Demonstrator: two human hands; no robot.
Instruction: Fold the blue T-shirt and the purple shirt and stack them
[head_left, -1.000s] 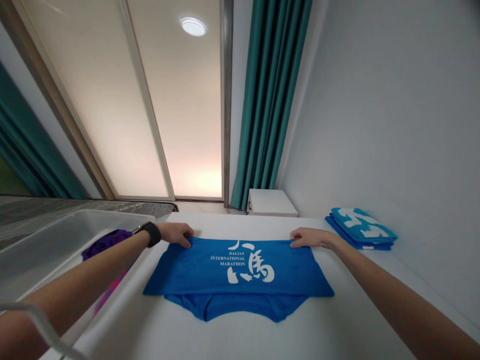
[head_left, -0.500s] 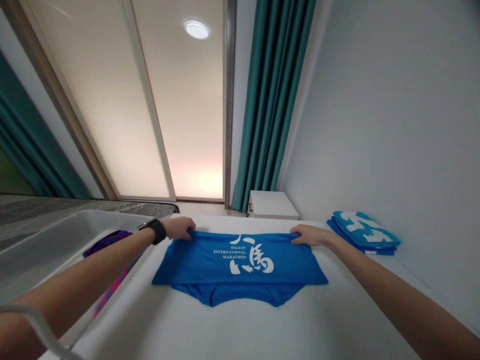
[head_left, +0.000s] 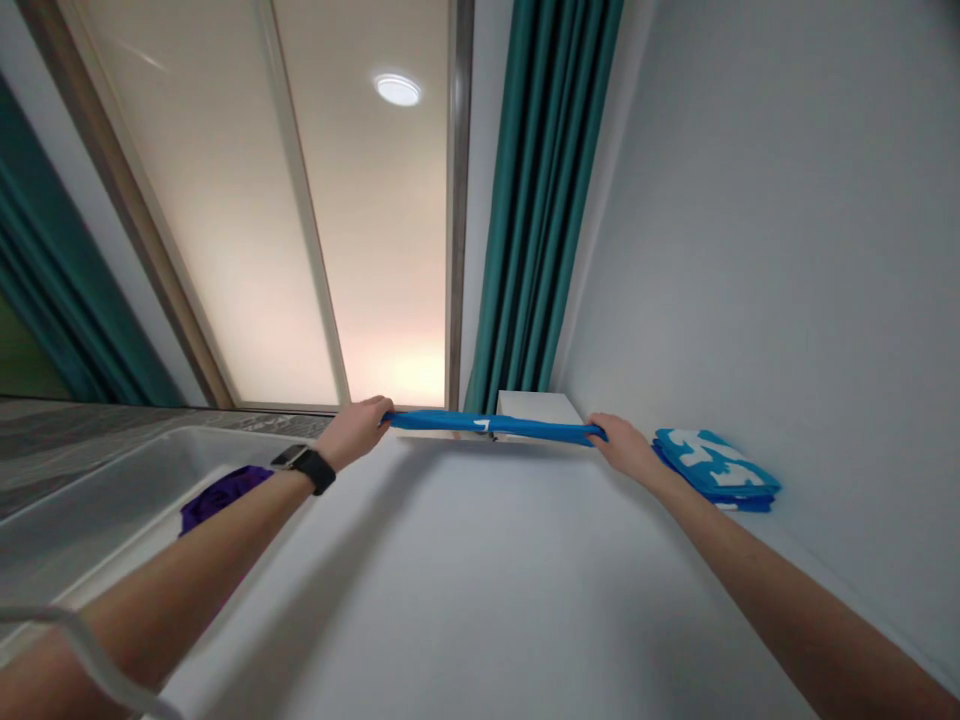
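Observation:
A blue T-shirt (head_left: 517,429) is stretched between my two hands, raised off the white table at its far end. Seen nearly edge-on, it looks like a narrow band with only a scrap of white print showing. My left hand (head_left: 358,430), with a black watch on the wrist, pinches its left end. At the other end, my right hand (head_left: 619,443) grips the cloth between thumb and fingers. To the right of that hand lies a stack of folded blue clothes (head_left: 716,468) with white patterns, against the wall.
A clear plastic bin (head_left: 180,440) stands on the left, holding purple cloth (head_left: 223,494). The white tabletop (head_left: 480,590) spreads in front of me. Beyond it are a small white cabinet (head_left: 536,404), a green curtain (head_left: 544,200) and frosted sliding doors (head_left: 382,250). A white wall (head_left: 787,250) bounds the right.
Both hands have lifted the T-shirt off the table and away from me. Its printed face, flat on the table before, has turned nearly edge-on.

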